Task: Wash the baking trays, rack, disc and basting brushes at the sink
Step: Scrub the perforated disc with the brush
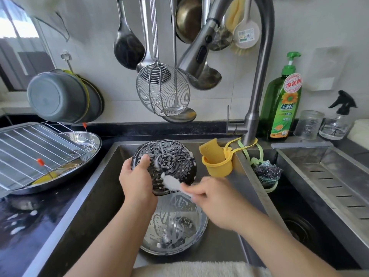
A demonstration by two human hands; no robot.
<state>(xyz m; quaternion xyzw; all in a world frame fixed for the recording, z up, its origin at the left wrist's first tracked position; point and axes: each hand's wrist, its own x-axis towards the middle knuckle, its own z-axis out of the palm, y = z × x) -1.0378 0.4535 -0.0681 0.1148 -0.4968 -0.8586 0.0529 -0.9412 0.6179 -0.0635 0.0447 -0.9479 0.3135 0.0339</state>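
The person stands at the steel sink with a round black perforated disc held up over the basin, tilted on edge and streaked with white suds. The left hand grips the disc at its left rim, thumb curled over the sudsy face and the other fingers hidden behind it. The right hand pinches the pale handle of a small white brush, fingers curled round it; the soapy brush head presses on the lower part of the disc's face, just right of the left thumb. The brush is blurred, so its exact shape is hard to read.

Directly under both hands, on the basin floor, lies a round shiny metal tray with foam and water pooled in it. Well to the left of the left hand, on the dark countertop, a wire rack lies tilted across a rectangular steel baking tray and a round steel pan; two orange-tipped basting brush handles poke up through it.

Just beyond the right hand's fingers, a yellow cup-shaped holder with a yellow sponge in it hangs off the base of the grey pull-down faucet. Further right stands a green bottle of dish soap. Ladles and a wire skimmer hang on the wall above the disc.
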